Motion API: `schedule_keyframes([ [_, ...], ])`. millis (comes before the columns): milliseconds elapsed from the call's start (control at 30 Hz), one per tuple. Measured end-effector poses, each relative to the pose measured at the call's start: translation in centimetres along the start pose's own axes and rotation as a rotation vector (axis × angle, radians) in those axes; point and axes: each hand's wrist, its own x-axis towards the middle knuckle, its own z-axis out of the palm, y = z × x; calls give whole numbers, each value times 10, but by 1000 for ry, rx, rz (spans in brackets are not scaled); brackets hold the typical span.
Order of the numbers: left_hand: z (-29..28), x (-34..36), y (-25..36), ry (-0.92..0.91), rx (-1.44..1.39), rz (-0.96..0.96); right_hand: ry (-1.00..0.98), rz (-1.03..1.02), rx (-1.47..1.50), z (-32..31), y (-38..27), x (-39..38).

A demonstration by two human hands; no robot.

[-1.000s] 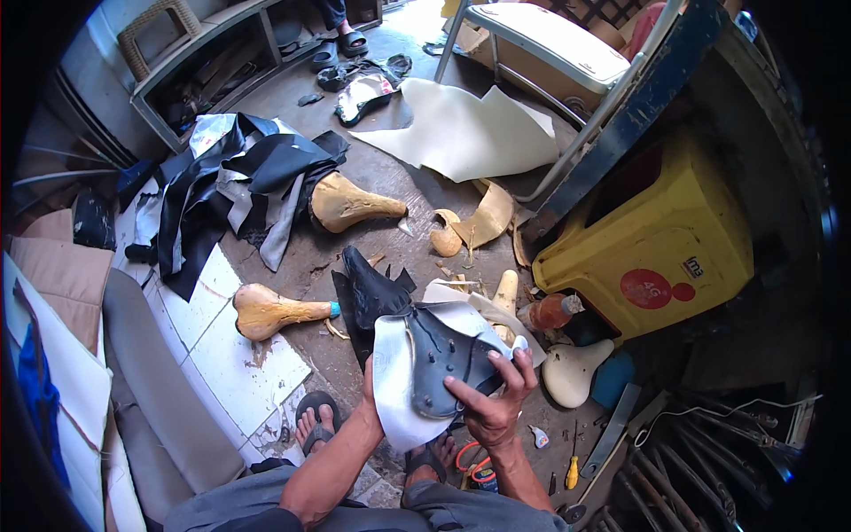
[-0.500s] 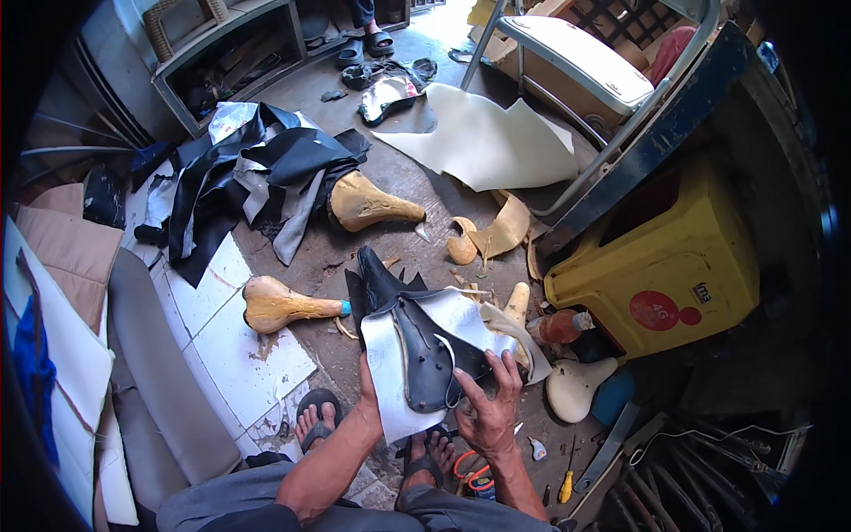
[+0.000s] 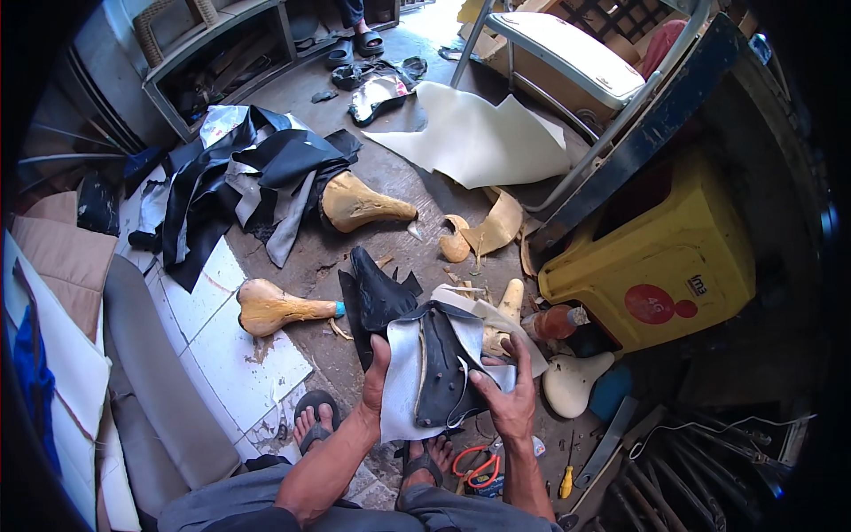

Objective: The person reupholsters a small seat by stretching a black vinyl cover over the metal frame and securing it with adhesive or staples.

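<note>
Between my hands is a bicycle saddle base [image 3: 450, 386], black and underside up, with dark studs along it. A sheet of cover material [image 3: 402, 377] with a whitish-grey backing wraps around it, its edges loose at both sides. My left hand [image 3: 376, 381] grips the left side, thumb up along the edge and fingers hidden beneath. On the right side, my right hand [image 3: 510, 399] closes around the saddle and cover, its thumb over the near face. Just beyond lies a black saddle-shaped piece [image 3: 377, 297] on the floor. A pale offcut [image 3: 492, 317] lies behind my right hand.
Yellowish foam saddles [image 3: 275, 308] and a cream saddle [image 3: 574, 386] lie around. Black material scraps [image 3: 266, 168] and a cream sheet [image 3: 479, 133] are farther off. At right are a bottle [image 3: 554, 324], a yellow stool [image 3: 656, 275], a screwdriver [image 3: 566, 485]; orange-handled scissors or pliers [image 3: 476, 467] lie near my feet.
The saddle has turned and shifted slightly right, away from the black piece. My right hand has gone from spread fingers over the cover to a grip at its side, folding the right flap.
</note>
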Motion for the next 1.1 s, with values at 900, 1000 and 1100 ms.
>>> schedule_keyframes([
  [900, -28, 24, 3, 504, 519, 272, 115, -268, -21, -40, 19, -23],
  [1000, -38, 26, 13, 512, 526, 361, 172, -3, 186, -52, 35, -44],
  [1100, -46, 26, 18, 556, 443, 423, 133, 99, 310, -50, 49, -61],
])
